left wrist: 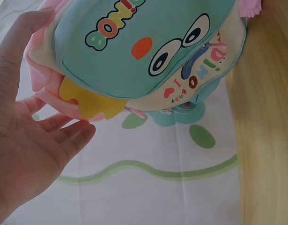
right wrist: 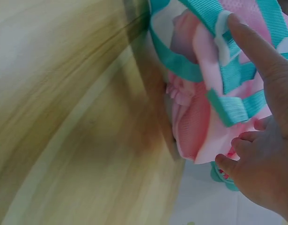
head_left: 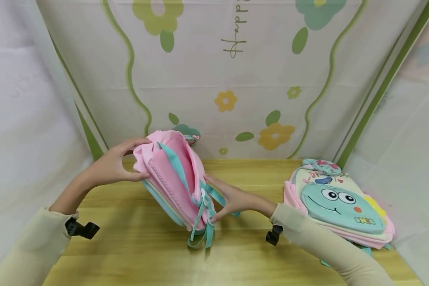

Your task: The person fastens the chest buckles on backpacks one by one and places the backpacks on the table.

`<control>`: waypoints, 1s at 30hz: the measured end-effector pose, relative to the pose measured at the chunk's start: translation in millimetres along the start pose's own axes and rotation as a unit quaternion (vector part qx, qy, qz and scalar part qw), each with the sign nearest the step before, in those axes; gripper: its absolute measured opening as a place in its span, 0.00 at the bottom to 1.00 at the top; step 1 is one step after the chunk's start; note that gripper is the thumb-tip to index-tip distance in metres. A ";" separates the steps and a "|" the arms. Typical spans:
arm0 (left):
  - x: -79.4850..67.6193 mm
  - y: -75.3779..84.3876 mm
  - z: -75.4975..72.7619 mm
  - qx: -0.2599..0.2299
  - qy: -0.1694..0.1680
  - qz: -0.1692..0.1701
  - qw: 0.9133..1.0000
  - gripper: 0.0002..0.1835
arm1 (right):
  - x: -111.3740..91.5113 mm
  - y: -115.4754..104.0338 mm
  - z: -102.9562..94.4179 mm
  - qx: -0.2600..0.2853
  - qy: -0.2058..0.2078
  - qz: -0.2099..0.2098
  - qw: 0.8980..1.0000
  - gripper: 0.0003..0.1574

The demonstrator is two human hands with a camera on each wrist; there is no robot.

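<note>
A pink and teal child's backpack (head_left: 173,194) stands tilted between both hands, its back panel and teal straps (right wrist: 181,65) showing. My left hand (head_left: 109,165) grips its left end, thumb and fingers spread round the pink fabric. In the left wrist view, that hand's fingers lie by the bag's pink edge and yellow spikes (left wrist: 94,103), beside a teal cartoon-face pocket (left wrist: 134,56). On the opposite end, my right hand (head_left: 232,196) holds the bag among the straps. Its thumb presses a white strap fitting (right wrist: 223,37), with the other fingers curled at the pink side.
A second backpack (head_left: 343,206), cream and pink with a teal face pocket, lies at the right of the wooden table (head_left: 243,250). A small round pouch (head_left: 327,167) rests at its top. Behind hangs a flower-printed cloth (head_left: 200,71).
</note>
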State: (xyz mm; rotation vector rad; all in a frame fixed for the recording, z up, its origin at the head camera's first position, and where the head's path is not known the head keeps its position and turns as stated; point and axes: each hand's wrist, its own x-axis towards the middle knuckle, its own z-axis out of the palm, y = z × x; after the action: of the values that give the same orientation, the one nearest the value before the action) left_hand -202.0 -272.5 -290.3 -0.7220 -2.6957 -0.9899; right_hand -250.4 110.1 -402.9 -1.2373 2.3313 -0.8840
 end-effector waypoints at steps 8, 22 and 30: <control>-8.6 -5.2 -0.2 -0.015 0.007 -0.021 1.000 0.47 | 1.4 6.6 13.9 0.025 -0.001 -0.022 0.999 0.85; -19.5 -17.3 0.3 -0.022 0.007 -0.043 0.999 0.48 | 1.8 4.1 21.3 0.035 -0.012 -0.001 0.999 0.82; -29.8 -28.3 1.6 -0.016 -0.012 -0.062 0.998 0.47 | 5.9 5.5 28.6 0.016 -0.013 -0.083 0.996 0.80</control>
State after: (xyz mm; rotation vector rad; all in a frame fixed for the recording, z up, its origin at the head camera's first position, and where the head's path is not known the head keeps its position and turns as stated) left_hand -190.3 -301.5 -317.1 -0.5808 -2.7816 -1.0611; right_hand -240.8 97.3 -427.9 -1.4375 2.2091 -0.9482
